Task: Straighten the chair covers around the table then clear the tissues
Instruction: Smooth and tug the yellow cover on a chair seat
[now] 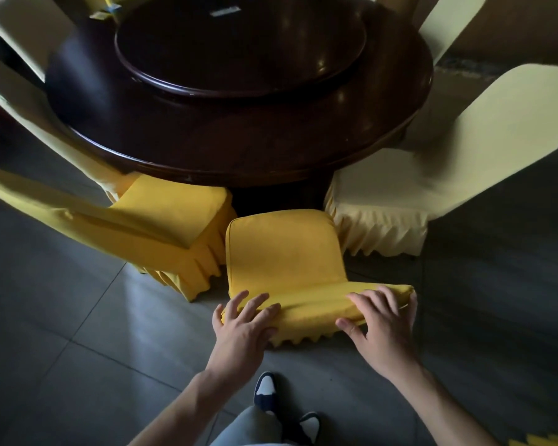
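While we stand behind yellow chair cover (284, 252) on chair tucked at round dark table (239, 140), left hand (244, 329) rests spread on top edge of backrest, fingers straight. Right hand (380, 323) curls over same edge, thumb underneath, gripping fabric. Neighbour covers: yellow (161, 217) left, cream (393, 201) right. Tissues: can't tell.

Yellow chair (281, 252) wedged between yellow neighbour (161, 217) and cream chair (387, 201), surface (239, 146) blocks ahead, floor (78, 317) open left.
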